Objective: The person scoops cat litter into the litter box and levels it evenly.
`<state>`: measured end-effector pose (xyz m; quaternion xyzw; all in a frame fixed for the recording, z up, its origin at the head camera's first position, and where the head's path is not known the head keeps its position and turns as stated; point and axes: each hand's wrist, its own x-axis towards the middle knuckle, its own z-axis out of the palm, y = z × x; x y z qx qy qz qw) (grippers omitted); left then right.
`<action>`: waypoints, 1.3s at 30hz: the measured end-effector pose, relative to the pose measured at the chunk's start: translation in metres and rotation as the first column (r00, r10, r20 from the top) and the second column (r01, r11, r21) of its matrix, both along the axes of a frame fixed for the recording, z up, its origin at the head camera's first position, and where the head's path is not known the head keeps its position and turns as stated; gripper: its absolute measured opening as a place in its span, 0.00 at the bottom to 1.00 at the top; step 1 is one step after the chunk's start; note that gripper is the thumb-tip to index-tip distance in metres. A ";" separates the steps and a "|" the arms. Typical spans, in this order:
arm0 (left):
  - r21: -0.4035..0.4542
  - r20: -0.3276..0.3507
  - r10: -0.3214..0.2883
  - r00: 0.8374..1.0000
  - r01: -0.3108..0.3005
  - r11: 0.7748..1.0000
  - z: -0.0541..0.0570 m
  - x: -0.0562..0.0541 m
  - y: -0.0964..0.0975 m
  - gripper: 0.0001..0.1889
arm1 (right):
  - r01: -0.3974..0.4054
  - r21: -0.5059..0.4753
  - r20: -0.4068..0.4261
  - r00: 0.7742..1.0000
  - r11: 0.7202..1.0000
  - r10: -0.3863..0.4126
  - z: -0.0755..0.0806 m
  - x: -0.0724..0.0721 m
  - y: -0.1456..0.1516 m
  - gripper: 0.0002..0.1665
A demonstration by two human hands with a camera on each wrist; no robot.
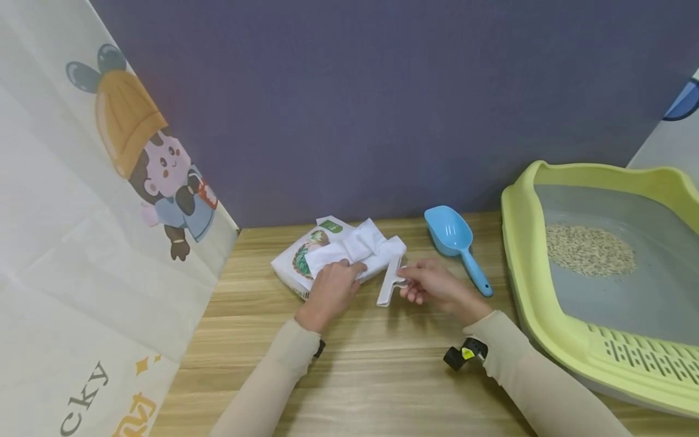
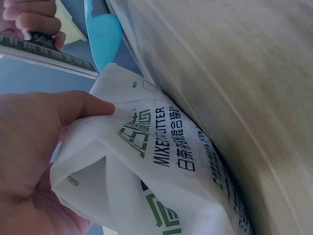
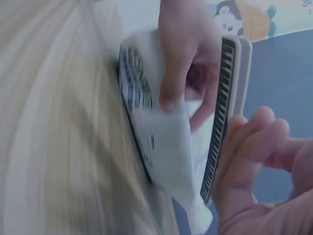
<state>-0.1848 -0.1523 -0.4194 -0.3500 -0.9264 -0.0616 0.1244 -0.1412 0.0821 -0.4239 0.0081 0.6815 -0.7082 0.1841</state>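
Note:
A white cat litter bag [image 1: 297,258] lies on its side with its top folded over. My left hand [image 1: 332,292] pinches the folded part, thumb on the printed face in the left wrist view and fingers behind the fold. Close to the bag's right end, my right hand [image 1: 434,286] holds a long white bag clip [image 1: 389,284] between thumb and fingers. A row of dark teeth shows along the clip [image 3: 219,117] in the right wrist view. The clip overlaps the bag's right corner in the head view.
A blue litter scoop [image 1: 449,233] lies behind my right hand. To the right stands a yellow-green litter box [image 1: 516,243] with a pile of litter pellets [image 1: 590,250] inside. A dark wall [image 1: 371,109] rises at the back of the wooden tabletop [image 1: 371,388].

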 end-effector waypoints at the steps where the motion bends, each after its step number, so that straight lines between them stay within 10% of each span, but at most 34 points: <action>1: 0.002 -0.001 0.000 1.000 0.000 1.000 0.000 0.000 0.000 0.16 | 0.008 -0.016 0.005 1.000 1.000 -0.008 0.001 0.001 -0.001 0.10; 24: -0.055 -0.060 -0.048 0.997 0.045 0.997 0.001 0.004 0.002 0.12 | 0.131 -0.244 0.122 0.987 0.961 -0.104 -0.013 0.002 -0.021 0.07; 39: -0.124 0.013 -0.001 1.000 0.002 0.992 0.014 0.010 0.001 0.14 | 0.278 -0.179 0.128 0.958 0.944 -0.258 -0.022 -0.007 -0.039 0.06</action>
